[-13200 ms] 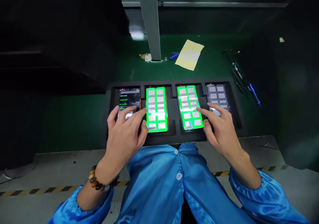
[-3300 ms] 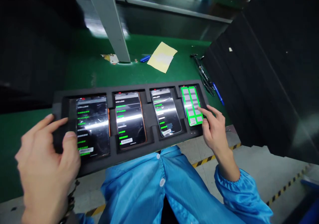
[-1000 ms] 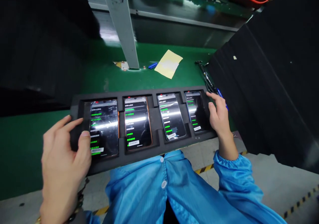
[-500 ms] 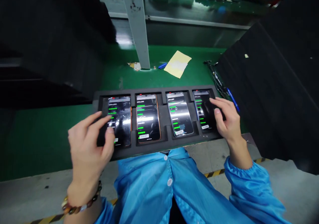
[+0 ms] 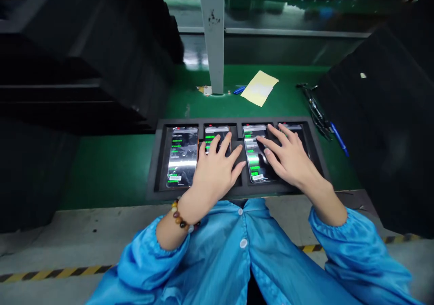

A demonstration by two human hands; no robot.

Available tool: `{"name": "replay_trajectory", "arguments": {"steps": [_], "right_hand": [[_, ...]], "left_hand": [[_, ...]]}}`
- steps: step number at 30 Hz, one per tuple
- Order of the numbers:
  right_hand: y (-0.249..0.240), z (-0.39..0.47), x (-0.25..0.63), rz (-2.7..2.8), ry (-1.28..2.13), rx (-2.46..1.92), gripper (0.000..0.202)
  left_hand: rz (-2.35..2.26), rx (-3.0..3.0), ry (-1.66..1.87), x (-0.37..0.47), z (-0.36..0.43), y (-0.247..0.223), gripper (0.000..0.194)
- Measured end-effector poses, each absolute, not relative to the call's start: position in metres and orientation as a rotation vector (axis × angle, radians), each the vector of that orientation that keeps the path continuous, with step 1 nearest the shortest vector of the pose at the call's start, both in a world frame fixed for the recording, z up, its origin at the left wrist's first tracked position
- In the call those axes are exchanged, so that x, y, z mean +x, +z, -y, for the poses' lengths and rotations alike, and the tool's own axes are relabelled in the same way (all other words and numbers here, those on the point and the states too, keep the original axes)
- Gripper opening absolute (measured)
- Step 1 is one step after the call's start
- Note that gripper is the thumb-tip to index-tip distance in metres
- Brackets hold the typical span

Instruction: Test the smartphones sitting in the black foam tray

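A black foam tray (image 5: 151,171) lies along the bench's front edge, with several lit smartphones in its slots. My left hand (image 5: 217,167) spreads its fingers over the second smartphone (image 5: 210,138) from the left and hides its lower part. My right hand (image 5: 288,158) has its fingers apart above the third smartphone (image 5: 255,160) and the rightmost smartphone (image 5: 292,128). Its index fingertip is at the third screen; whether it touches, I cannot tell. Fully visible is the leftmost smartphone (image 5: 183,156), with green text lines and a white label.
Stacked black trays (image 5: 111,70) rise at the left, and another black stack (image 5: 383,106) stands at the right. Behind the tray are a grey post (image 5: 215,38), a yellow paper (image 5: 259,88) and a blue pen (image 5: 239,90). Black cables (image 5: 315,110) and another blue pen (image 5: 339,138) lie right.
My left hand has moved right, from the leftmost smartphone to over the second. My right hand has shifted left from the rightmost smartphone towards the third. The camera view has turned slightly left.
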State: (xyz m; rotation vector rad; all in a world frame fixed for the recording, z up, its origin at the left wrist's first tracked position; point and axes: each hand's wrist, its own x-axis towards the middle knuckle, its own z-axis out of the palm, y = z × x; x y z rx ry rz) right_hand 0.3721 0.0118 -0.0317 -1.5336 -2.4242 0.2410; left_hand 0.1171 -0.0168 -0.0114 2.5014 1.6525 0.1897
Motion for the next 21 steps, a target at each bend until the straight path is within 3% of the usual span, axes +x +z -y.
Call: {"name": "replay_trajectory", "arguments": {"steps": [5,10,15,21], "right_hand": [[-0.027,-0.027,0.373,2.409,0.237,-1.463,0.045],[-0.016,-0.001,0.410,2.349,0.200,-1.381,0.050],[-0.020,0.031,0.431,2.352,0.318,-1.344,0.054],[-0.025,0.026,0.399,2.513,0.312,-1.422,0.047]], "left_hand": [[-1.684,2.482,0.259,0.107,0.014,0.002,0.052],[-1.807,2.417,0.393,0.029,0.045,0.014,0.046],[-1.849,2.334,0.492,-0.041,0.068,0.003,0.038],[-1.817,2.378,0.436,-0.043,0.046,-0.012,0.043]]}}
